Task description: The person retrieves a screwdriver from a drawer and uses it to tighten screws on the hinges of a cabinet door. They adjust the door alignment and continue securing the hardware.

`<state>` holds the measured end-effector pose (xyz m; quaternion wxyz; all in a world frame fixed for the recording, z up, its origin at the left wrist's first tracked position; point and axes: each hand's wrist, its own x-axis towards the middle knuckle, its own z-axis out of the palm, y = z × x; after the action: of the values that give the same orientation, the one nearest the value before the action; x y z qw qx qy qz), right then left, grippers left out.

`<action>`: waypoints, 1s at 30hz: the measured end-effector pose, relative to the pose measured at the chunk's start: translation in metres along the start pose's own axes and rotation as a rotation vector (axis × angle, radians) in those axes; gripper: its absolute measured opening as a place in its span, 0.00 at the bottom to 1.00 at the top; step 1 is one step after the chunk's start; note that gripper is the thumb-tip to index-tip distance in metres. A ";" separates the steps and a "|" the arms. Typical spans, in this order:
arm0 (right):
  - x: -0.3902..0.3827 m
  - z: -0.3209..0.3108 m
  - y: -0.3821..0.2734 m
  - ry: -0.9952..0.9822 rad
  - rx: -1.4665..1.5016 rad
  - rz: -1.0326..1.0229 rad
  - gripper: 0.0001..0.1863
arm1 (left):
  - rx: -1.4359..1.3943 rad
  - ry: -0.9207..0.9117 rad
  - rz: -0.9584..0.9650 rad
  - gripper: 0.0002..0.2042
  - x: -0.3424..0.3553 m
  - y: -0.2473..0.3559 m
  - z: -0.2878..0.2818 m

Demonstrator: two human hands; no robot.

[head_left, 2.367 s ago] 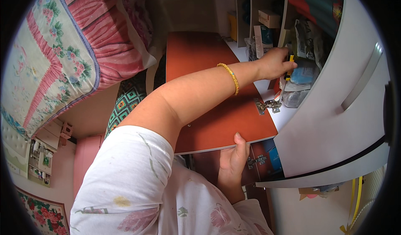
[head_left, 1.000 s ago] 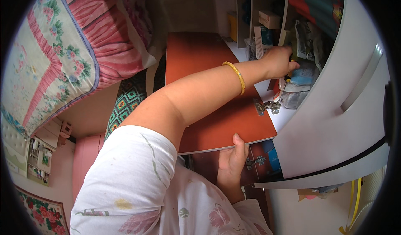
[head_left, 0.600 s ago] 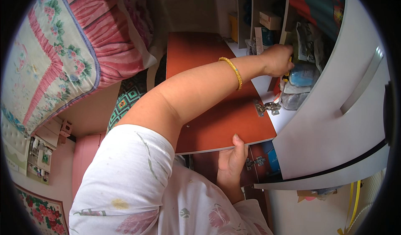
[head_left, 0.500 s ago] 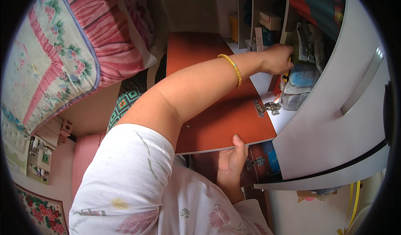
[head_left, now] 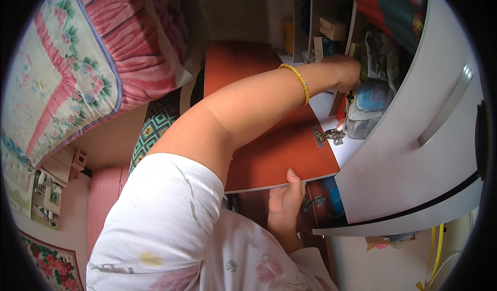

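My left arm stretches across the orange-red cabinet door (head_left: pixel 269 161) toward the open cupboard. My left hand (head_left: pixel 346 73), its fingers partly hidden, is closed round a screwdriver (head_left: pixel 350 99) with a dark and yellow handle; its thin shaft points down toward the hinge side. Below it, a metal hinge (head_left: pixel 329 136) joins the door to the white cabinet side. My right hand (head_left: pixel 283 205) grips the door's near edge, thumb up against the edge and fingers hidden behind it. A second hinge (head_left: pixel 314 203) shows beside this hand, lower down.
Clear-wrapped packages (head_left: pixel 371 99) and small boxes (head_left: pixel 333 28) fill the cupboard shelves. At right stands a curved white door (head_left: pixel 404 156) with a long handle (head_left: pixel 446 107). A bed with a floral, pink-frilled cover (head_left: pixel 103 58) lies at the left.
My left hand has shifted slightly and its wrist has turned, covering more of the screwdriver handle. My right hand keeps its hold on the door, and the view has moved a little.
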<state>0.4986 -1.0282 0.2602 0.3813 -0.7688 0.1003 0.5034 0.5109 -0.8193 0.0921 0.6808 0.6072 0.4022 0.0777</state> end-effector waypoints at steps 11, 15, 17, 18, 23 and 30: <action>-0.003 0.006 -0.002 -0.013 -0.001 0.007 0.28 | -0.219 0.115 -0.016 0.14 -0.012 0.013 0.010; -0.004 0.003 0.000 0.003 -0.007 -0.005 0.28 | -0.262 0.117 -0.041 0.15 -0.009 0.000 0.017; -0.003 0.003 -0.001 0.000 -0.003 -0.004 0.28 | -0.284 0.126 -0.017 0.15 -0.008 -0.002 0.017; -0.003 0.003 -0.001 -0.001 -0.003 -0.001 0.28 | -0.326 0.151 0.012 0.15 -0.007 -0.006 0.020; -0.004 0.003 -0.002 -0.015 0.002 0.010 0.29 | -0.381 0.234 0.111 0.14 -0.006 -0.014 0.028; -0.004 0.003 -0.003 -0.021 0.006 0.024 0.29 | -0.352 0.249 -0.063 0.15 -0.020 0.006 0.021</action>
<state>0.4958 -1.0247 0.2647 0.3786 -0.7611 0.1067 0.5158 0.5131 -0.8461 0.1052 0.7236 0.4517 0.4820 0.2000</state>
